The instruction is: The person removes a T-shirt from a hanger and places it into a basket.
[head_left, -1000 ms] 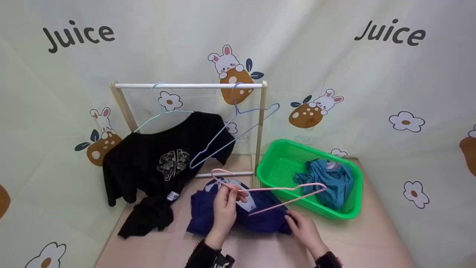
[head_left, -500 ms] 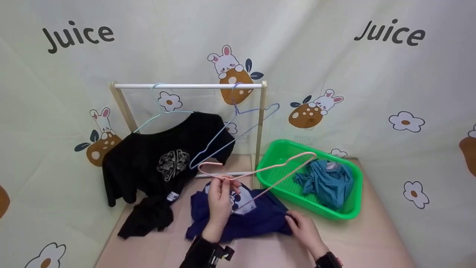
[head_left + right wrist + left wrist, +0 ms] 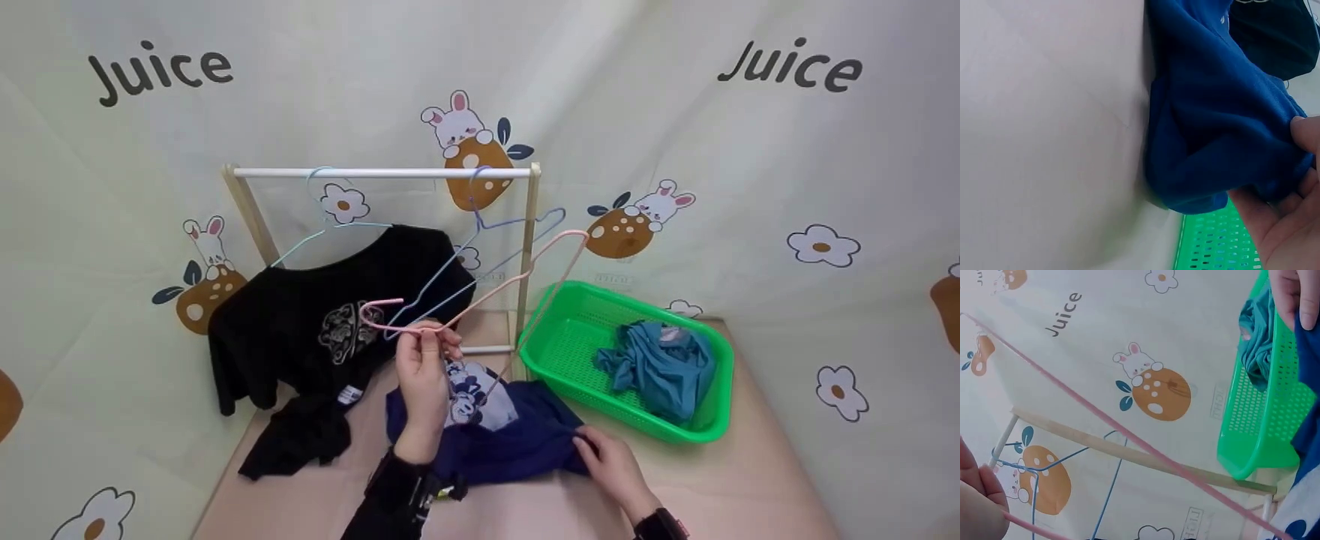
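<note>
My left hand (image 3: pixel 424 375) pinches a pink clothes hanger (image 3: pixel 1154 451) at the base of its hook. One arm of the hanger slants up to the right, and its bottom bar runs down to a navy shirt (image 3: pixel 510 454) with a white cartoon print. Whether the hanger's far end is inside the shirt is hidden. The shirt lies bunched on the table, with my right hand (image 3: pixel 611 465) pinching its right edge. In the right wrist view, thumb and fingers grip the raised navy cloth (image 3: pixel 1219 124).
Behind stands a small rack with a white rail (image 3: pixel 390 173). On it hang a black top (image 3: pixel 285 315) on a mint hanger and a bare blue-purple hanger (image 3: pixel 439 281). A green basket (image 3: pixel 585 397) holding a teal garment (image 3: pixel 664 375) stands at right.
My left hand has moved up and left, and the pink hanger has tilted, its free arm rising well above the basket. The shirt's print shows more. My right hand stays on the shirt's edge.
</note>
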### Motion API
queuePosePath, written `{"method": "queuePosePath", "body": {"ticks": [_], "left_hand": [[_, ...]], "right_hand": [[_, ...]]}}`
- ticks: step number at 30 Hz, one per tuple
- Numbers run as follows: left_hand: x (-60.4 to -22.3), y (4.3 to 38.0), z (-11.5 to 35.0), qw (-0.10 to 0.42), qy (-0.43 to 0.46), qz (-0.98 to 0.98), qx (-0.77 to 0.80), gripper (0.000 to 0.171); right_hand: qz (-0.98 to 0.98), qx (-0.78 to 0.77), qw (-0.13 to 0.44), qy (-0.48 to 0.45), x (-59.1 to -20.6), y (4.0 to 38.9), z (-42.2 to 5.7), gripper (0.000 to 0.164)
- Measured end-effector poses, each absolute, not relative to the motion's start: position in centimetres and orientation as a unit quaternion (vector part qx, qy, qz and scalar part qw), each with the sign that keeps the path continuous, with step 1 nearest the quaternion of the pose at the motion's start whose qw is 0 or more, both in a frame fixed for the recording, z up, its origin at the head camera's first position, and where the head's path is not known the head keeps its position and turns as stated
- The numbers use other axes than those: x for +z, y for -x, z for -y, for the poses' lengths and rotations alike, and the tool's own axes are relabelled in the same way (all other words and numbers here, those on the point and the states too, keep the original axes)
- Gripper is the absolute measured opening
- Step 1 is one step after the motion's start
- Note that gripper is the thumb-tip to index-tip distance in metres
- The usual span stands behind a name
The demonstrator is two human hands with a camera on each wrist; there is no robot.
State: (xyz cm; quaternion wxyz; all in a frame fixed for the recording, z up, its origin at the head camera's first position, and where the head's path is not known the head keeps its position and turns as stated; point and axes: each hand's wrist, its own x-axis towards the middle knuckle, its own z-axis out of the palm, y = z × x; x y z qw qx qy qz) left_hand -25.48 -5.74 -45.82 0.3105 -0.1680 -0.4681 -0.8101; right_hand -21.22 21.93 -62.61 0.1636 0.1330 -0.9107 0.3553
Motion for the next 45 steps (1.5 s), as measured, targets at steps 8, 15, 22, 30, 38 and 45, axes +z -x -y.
{"method": "queuePosePath", "body": {"ticks": [8, 15, 22, 30, 38, 45], "left_hand": [[-43.9, 26.1, 8.3, 0.381, 0.163, 0.505, -0.757, 0.025], [-42.5, 27.1, 11.8, 0.427, 0.145, 0.512, -0.731, 0.018], [-41.5, 27.0, 14.5, 0.425, 0.092, 0.511, -0.741, 0.016], [-40.5, 27.1, 17.0, 0.441, 0.055, 0.546, -0.71, 0.014], [-40.8, 27.4, 18.8, 0.444, -0.006, 0.613, -0.653, 0.016], [-41.5, 28.7, 19.8, 0.448, -0.027, 0.666, -0.596, 0.02]], "right_hand": [[0.916, 0.352, 0.156, -0.113, -62.5, 21.1, -22.4, 0.011], [0.918, 0.361, 0.148, -0.069, -62.7, 20.7, -24.1, 0.011], [0.919, 0.37, 0.138, -0.012, -62.9, 20.3, -25.6, 0.01], [0.915, 0.388, 0.1, 0.042, -63.0, 19.8, -26.6, 0.014], [0.901, 0.414, 0.081, 0.098, -62.7, 18.7, -28.7, 0.021], [0.881, 0.448, 0.062, 0.139, -62.2, 18.4, -30.1, 0.035]]}}
